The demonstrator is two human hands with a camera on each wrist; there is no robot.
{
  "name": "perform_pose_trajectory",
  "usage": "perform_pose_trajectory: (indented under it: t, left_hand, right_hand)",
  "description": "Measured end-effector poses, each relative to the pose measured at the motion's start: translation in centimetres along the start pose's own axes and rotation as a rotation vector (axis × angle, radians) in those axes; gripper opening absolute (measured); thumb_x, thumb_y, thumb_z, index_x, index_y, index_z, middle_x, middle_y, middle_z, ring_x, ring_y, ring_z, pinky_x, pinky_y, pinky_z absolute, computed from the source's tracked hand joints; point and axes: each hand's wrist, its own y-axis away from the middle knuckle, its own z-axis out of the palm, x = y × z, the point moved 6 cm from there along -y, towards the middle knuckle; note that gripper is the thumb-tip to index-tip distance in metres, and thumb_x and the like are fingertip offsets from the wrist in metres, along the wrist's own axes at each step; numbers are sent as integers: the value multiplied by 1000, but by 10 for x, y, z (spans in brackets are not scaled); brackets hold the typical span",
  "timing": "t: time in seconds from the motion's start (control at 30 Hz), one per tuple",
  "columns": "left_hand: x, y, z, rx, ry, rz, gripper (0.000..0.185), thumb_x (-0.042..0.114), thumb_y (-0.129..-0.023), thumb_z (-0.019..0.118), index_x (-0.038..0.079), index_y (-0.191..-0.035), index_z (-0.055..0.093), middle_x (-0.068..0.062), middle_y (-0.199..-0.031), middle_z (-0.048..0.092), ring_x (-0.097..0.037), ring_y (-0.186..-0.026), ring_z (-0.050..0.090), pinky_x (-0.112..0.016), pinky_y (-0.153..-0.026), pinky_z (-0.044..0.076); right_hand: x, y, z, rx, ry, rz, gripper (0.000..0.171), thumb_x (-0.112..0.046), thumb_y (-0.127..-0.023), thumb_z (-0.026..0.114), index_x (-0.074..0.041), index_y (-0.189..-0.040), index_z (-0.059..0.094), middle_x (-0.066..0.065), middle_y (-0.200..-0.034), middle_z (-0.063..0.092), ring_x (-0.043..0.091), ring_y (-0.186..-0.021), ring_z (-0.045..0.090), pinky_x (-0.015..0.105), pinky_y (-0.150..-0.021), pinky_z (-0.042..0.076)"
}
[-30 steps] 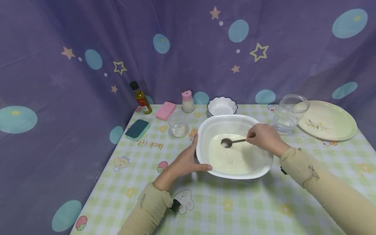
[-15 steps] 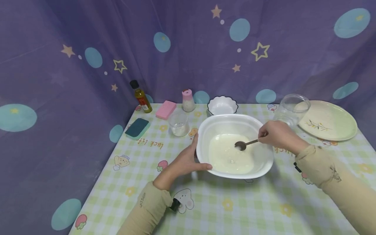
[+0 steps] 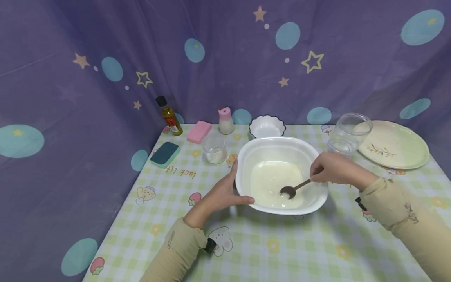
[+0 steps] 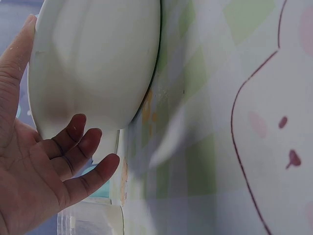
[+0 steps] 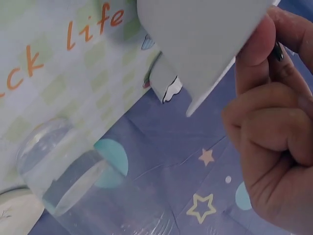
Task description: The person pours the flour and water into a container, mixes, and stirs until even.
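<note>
A large white bowl (image 3: 246, 161) with a pale milky liquid (image 3: 271, 180) stands on the table's middle. My left hand (image 3: 225, 192) holds its left rim, thumb along the front edge; in the left wrist view that hand (image 4: 44, 161) cups the bowl's outer wall (image 4: 98, 58). My right hand (image 3: 332, 168) pinches the handle of a metal spoon (image 3: 294, 188), whose bowl end dips into the liquid near the front right. In the right wrist view the curled fingers (image 5: 274, 127) sit beside the bowl's wall (image 5: 200, 34).
Behind the bowl are a small white scalloped bowl (image 3: 266, 126), a small glass (image 3: 214, 149), a pink-capped shaker (image 3: 225, 120), a pink sponge (image 3: 199, 132), a teal sponge (image 3: 165, 154) and an oil bottle (image 3: 168, 116). A clear jar (image 3: 349, 135) and a plate (image 3: 392, 144) stand right.
My right hand has swept the spoon from the liquid's far left, across to the right, then toward the bowl's front right. The left hand has stayed on the rim.
</note>
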Motion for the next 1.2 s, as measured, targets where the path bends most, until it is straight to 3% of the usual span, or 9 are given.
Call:
perform_pose_trajectory:
  t: [0.33, 0.7, 1.2]
  left_hand:
    - [0, -1, 0, 0, -10, -12, 134, 49, -68, 86, 27, -154, -14, -3, -161, 13, -17, -142, 26, -40, -112, 27]
    - [2, 0, 0, -5, 0, 27, 133, 51, -69, 85, 28, -154, -15, -3, -161, 14, -17, -140, 30, -40, -111, 29]
    - [1, 0, 1, -9, 12, 43, 133, 60, -67, 82, 30, -154, -15, 0, -162, 12, -15, -141, 28, -40, -111, 29]
  right_hand:
    - [-15, -11, 15, 75, -3, -70, 13, -12, -82, 76, -17, -70, 73, -12, -65, 64, 8, -60, 53, 29, -61, 45]
    - [-31, -24, 28, 183, -11, -132, 14, -12, -82, 77, -17, -69, 74, -15, -64, 63, 6, -62, 53, 31, -66, 44]
    - [-25, -40, 26, 296, 22, -61, 10, -11, -80, 75, -15, -71, 75, -11, -65, 66, 10, -61, 52, 34, -65, 43]
